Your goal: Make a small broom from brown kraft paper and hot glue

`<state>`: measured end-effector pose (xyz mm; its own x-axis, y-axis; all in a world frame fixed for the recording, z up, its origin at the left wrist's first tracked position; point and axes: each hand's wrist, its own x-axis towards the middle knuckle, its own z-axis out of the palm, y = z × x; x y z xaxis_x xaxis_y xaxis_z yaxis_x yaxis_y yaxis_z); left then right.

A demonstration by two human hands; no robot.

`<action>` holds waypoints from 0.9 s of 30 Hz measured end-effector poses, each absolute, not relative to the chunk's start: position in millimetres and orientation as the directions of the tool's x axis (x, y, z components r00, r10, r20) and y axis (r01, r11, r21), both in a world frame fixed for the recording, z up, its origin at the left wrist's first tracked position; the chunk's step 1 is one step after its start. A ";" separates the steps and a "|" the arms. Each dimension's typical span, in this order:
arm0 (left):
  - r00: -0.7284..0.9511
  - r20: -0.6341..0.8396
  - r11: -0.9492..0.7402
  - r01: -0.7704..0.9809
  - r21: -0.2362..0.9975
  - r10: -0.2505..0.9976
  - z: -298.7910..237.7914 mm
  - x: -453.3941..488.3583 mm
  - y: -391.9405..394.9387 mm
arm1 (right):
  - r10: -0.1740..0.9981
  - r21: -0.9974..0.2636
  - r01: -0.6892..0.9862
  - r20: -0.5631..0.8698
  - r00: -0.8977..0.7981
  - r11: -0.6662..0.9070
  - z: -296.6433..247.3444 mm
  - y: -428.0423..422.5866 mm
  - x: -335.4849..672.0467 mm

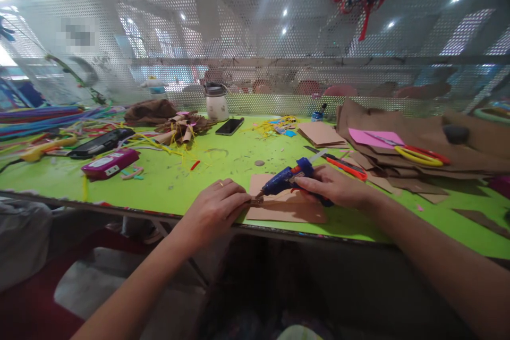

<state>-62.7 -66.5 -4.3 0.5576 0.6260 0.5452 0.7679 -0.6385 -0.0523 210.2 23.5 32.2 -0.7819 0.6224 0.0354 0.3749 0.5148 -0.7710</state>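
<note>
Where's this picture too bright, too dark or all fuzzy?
Head view: bright spots and a pale streak glare at the perforated screen; it's very dark beneath the green table, and shade falls on the card below the glue gun; the head view's outer edges look stretched and soft.

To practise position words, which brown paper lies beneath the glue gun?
The rectangular piece beside the left hand; the stack lies farther back, the large sheets farther right.

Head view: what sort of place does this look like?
Most likely a craft workspace. The right hand holds a glue gun over brown card, scissors lie on the right side of the table, and colored strands are heaped at the far left.
</note>
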 end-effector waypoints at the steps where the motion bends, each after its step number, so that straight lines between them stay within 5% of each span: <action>1: 0.558 0.548 -0.640 0.767 -0.052 0.624 -4.0 -62.6 -66.4 | 0.624 -0.769 0.379 0.033 -0.781 0.514 32.0 23.6 209.8; 27: 0.532 0.562 -0.641 0.768 -0.006 0.633 -2.5 -60.4 -67.7 | 0.632 -0.782 0.375 0.031 -0.774 0.498 30.2 26.8 214.8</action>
